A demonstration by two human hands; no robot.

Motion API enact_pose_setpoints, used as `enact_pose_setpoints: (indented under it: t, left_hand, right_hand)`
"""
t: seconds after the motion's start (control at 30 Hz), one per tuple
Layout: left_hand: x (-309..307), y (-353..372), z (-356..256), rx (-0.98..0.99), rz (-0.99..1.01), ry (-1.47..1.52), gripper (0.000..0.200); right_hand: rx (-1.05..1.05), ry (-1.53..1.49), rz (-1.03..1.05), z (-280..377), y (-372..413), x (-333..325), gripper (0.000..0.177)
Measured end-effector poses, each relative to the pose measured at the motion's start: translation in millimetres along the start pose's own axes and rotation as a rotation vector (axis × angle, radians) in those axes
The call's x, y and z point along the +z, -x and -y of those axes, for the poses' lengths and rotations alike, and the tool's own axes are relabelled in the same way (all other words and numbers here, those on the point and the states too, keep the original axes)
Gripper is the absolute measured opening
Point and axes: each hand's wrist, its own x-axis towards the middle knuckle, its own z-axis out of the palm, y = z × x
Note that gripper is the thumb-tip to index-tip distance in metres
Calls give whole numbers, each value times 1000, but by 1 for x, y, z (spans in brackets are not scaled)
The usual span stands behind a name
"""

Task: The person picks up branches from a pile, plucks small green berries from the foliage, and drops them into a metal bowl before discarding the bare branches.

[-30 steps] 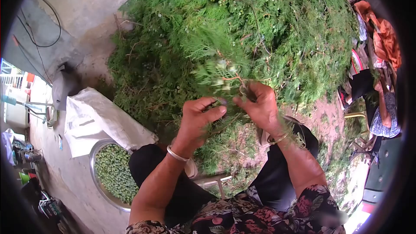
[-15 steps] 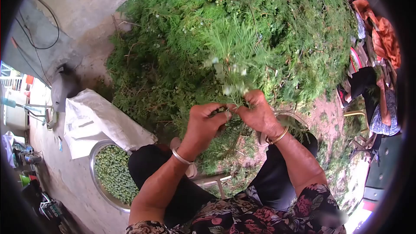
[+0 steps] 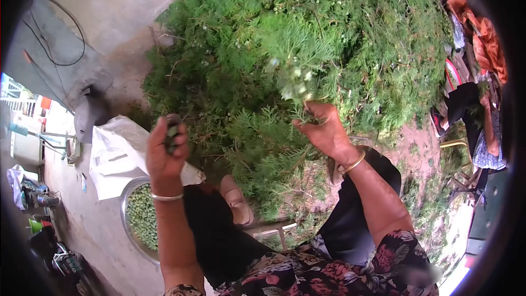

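Observation:
My right hand (image 3: 330, 136) pinches the stem of a leafy cypress sprig (image 3: 296, 60), which points away from me over a large heap of similar cut branches (image 3: 219, 66). Pale cones on the sprig are blurred. My left hand (image 3: 167, 153) is raised over the left side, fingers curled around small green cones (image 3: 171, 136) that show between them. Below and to its left stands a round metal bowl (image 3: 125, 220) holding many green cones, partly hidden by my forearm.
A white sack (image 3: 109, 153) lies beside the bowl. At the right edge another person's arm (image 3: 489, 126) and dark-clothed leg show near orange cloth (image 3: 485, 44). A low wooden stool bar (image 3: 271, 228) is between my legs. Dark cables (image 3: 55, 57) lie at upper left.
My left hand has left the sprig and swung left toward the bowl, with cones in its fingers. My right hand stays near the same place, still gripping the sprig.

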Motion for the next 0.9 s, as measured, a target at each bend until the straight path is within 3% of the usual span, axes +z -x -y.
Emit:
enact_pose_setpoints:
  t: [0.13,0.2,0.27,0.33,0.4,0.47,0.5,0.57,0.6,0.63,0.67,0.7,0.73,0.87,0.9]
  left_hand:
    - [-50,48,-41,316,-378,-386,23]
    - [-95,78,-49,421,-605,-503,28]
    - [-158,111,-58,395,-694,-716,34]
    - [-205,139,-59,258,-828,-1073,45]
    - [-220,158,-53,298,-805,-1277,60]
    - [-251,172,-58,379,-900,-1824,46]
    - [-269,177,-63,382,-902,-1825,46]
    - [-280,181,-70,374,-1147,-1911,24]
    - [-285,179,-73,375,-1146,-1914,24]
    - [-257,172,-74,362,-1089,-1603,17]
    - [-227,163,-72,344,-1022,-1295,12]
    - [-196,152,-64,468,-825,-1197,12]
    - [-134,139,-50,481,-788,-1118,13]
    - [12,103,10,383,-407,-1128,14]
    - [19,91,26,475,-210,-1305,18]
  right_hand:
    - [-34,5,-66,-14,4,12,18]
    - [-6,214,-47,-6,6,11,21]
    - [37,259,-6,-5,6,11,22]
    - [-54,361,-21,-10,8,14,17]
    - [-59,374,-17,-10,9,15,18]
    - [-62,391,-13,-11,9,15,19]
    - [-50,452,5,-12,9,14,19]
    - [-36,514,23,-17,10,14,20]
    - [-44,551,15,-19,10,14,20]
    - [-50,589,6,-21,11,15,21]
    - [-48,587,8,-21,11,16,21]
    - [-57,603,-16,-21,12,17,23]
    - [-65,621,-40,-21,12,17,25]
    - [-69,696,-30,-18,12,19,23]
    - [-103,715,-55,-20,12,19,20]
